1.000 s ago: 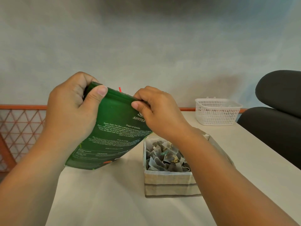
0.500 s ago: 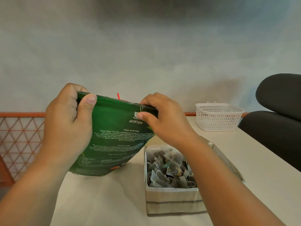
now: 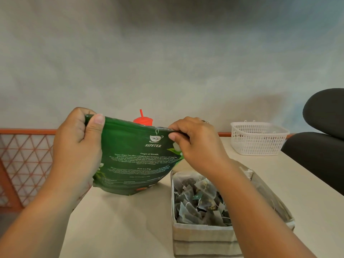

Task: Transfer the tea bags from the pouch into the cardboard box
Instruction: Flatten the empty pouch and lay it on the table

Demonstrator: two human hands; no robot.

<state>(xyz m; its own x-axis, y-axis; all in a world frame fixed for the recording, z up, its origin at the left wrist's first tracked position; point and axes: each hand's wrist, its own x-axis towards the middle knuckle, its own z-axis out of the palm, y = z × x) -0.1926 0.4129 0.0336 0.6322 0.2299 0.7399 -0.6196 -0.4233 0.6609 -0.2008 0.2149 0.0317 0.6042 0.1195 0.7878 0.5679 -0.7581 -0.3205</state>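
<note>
Both hands pinch the top edge of the green pouch (image 3: 137, 157), left hand (image 3: 78, 146) and right hand (image 3: 197, 144) fingers closed on it, upright just left of the cardboard box (image 3: 202, 237) holding tea bags (image 3: 199, 200); press evenly along the seal

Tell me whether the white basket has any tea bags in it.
No, the white basket looks empty; the tea bags lie in the cardboard box.

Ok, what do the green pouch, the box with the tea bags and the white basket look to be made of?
Green pouch: likely plastic or foil laminate, soft sheen, creases where both hands grip it. Box: seems plain matte cardboard, beige, folded flaps. White basket: moulded plastic by its lattice walls. Tea bags: translucent mesh, tea showing through.
</note>
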